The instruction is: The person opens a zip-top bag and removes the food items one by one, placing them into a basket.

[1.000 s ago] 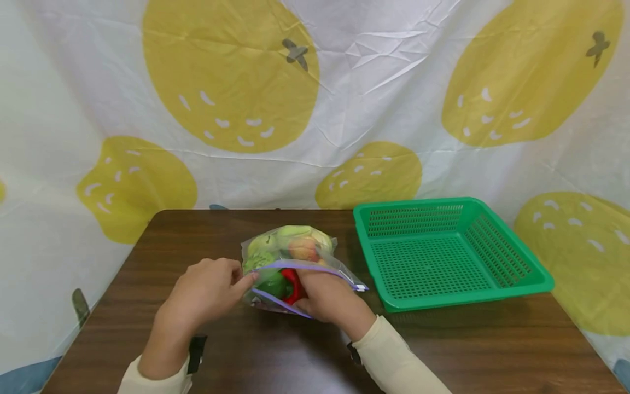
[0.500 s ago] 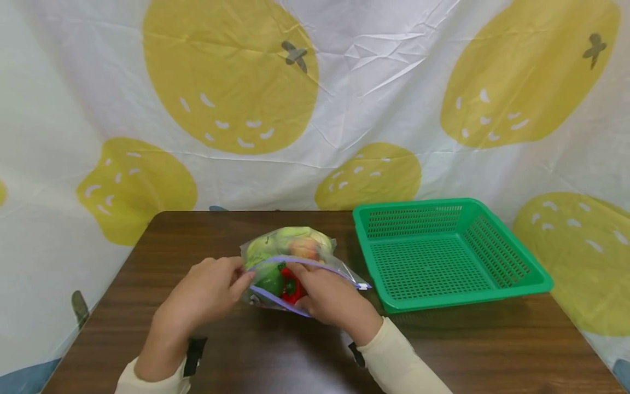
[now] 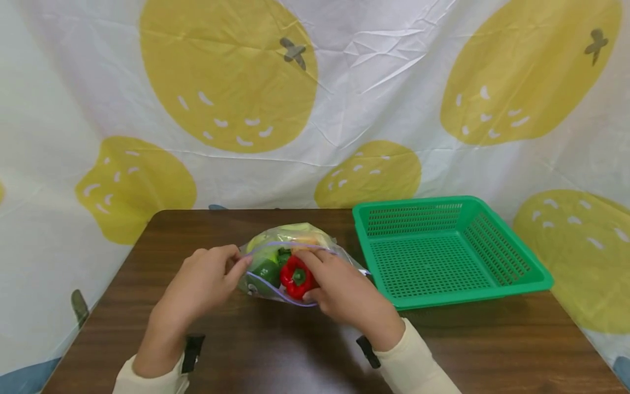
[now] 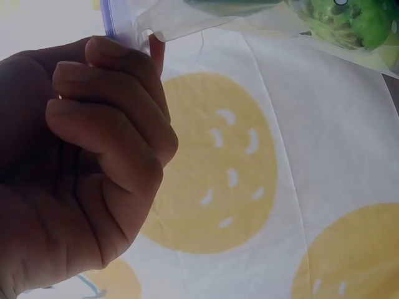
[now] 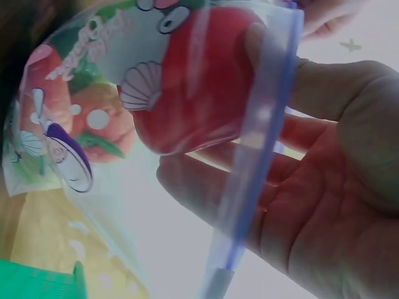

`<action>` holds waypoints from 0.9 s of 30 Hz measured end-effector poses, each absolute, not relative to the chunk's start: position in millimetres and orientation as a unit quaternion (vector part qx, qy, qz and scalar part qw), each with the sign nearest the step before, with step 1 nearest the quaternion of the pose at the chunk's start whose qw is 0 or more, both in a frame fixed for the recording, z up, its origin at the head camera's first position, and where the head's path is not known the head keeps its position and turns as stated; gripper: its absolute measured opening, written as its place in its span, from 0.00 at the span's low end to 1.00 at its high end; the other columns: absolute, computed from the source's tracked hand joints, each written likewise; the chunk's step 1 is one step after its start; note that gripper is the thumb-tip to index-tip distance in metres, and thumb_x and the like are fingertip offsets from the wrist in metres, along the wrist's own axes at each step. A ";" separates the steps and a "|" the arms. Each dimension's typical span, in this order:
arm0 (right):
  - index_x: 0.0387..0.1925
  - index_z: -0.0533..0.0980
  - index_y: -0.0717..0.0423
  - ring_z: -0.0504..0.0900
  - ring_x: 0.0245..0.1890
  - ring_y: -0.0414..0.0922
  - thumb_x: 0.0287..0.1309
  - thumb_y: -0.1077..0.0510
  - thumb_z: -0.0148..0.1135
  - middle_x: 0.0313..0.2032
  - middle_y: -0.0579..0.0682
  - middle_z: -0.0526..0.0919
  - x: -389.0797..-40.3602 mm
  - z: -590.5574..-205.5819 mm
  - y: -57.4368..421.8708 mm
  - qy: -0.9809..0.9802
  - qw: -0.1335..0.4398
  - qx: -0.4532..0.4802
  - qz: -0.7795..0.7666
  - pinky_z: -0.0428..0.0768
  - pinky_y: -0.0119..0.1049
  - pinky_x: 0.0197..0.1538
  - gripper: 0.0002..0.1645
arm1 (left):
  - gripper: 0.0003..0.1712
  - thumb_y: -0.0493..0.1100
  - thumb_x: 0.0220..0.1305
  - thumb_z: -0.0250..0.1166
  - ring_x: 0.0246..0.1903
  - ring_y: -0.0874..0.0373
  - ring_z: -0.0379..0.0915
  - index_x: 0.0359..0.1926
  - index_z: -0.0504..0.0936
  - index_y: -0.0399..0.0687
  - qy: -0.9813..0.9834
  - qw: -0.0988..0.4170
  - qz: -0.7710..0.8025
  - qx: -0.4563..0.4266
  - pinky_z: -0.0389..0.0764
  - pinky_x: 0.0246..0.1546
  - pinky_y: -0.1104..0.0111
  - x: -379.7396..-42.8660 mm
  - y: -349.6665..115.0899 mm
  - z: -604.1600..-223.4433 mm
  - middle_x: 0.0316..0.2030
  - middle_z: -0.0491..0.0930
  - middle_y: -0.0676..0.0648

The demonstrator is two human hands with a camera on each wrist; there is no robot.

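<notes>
A clear zip bag (image 3: pixel 351 261) with a purple-edged mouth stands on the table, full of produce. My left hand (image 3: pixel 209 279) pinches the left end of its mouth between thumb and fingers, as the left wrist view also shows (image 4: pixel 100 131). At the opening, my right hand (image 3: pixel 344 290) grips a red bell pepper (image 3: pixel 298 278), its stem facing me. In the right wrist view the fingers curl under the red bell pepper (image 5: pixel 199 87), behind the printed plastic. Beside it in the bag lies a dark green vegetable (image 3: pixel 266 272). Paler green and orange-red produce sits deeper, partly hidden.
An openwork green plastic basket (image 3: pixel 433 262) stands to the right of the bag, close by my right hand. Under everything is a dark wooden table (image 3: pixel 206 230). Behind it hangs a white cloth (image 3: pixel 275 180) printed with yellow fruit.
My right hand has drawn back from inside the bag, bringing the red bell pepper up to the mouth. The bag's opening has widened and tilted toward me. The left hand keeps its pinch, slightly higher.
</notes>
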State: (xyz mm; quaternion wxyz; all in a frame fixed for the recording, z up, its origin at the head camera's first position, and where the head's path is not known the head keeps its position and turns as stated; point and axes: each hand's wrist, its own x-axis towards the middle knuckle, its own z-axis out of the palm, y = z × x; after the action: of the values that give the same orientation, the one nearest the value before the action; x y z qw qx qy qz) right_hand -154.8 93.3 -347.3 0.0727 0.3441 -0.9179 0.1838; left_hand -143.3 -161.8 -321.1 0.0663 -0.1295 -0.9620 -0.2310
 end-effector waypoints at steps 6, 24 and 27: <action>0.69 0.66 0.49 0.79 0.58 0.46 0.51 0.61 0.76 0.66 0.45 0.73 -148.6 -338.8 96.5 -0.905 0.107 0.363 0.196 0.77 0.41 0.62 0.45 | 0.12 0.48 0.71 0.61 0.18 0.60 0.66 0.33 0.82 0.48 -0.961 0.084 -0.233 -0.127 0.68 0.24 0.65 -144.3 -161.5 -321.6 0.17 0.73 0.56; 0.68 0.65 0.48 0.75 0.58 0.40 0.50 0.53 0.78 0.60 0.45 0.74 -126.4 -312.6 113.8 -0.882 0.110 0.396 0.229 0.79 0.36 0.58 0.46 | 0.11 0.47 0.71 0.60 0.18 0.60 0.66 0.30 0.81 0.51 -0.960 0.088 -0.239 -0.118 0.67 0.23 0.65 -144.8 -158.9 -320.6 0.16 0.72 0.56; 0.70 0.64 0.48 0.73 0.60 0.38 0.50 0.54 0.78 0.61 0.44 0.74 -125.0 -308.5 118.8 -0.874 0.107 0.404 0.247 0.79 0.36 0.59 0.48 | 0.12 0.47 0.71 0.60 0.17 0.60 0.65 0.29 0.80 0.51 -0.959 0.087 -0.240 -0.120 0.66 0.23 0.65 -145.0 -159.0 -320.8 0.16 0.72 0.56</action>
State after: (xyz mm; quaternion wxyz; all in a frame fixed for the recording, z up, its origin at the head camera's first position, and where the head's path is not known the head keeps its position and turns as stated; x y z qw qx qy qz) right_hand -125.0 118.8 -308.5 0.1065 0.4041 -0.8743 0.2469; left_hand -145.0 -159.0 -320.8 0.0872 -0.1200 -0.9593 -0.2405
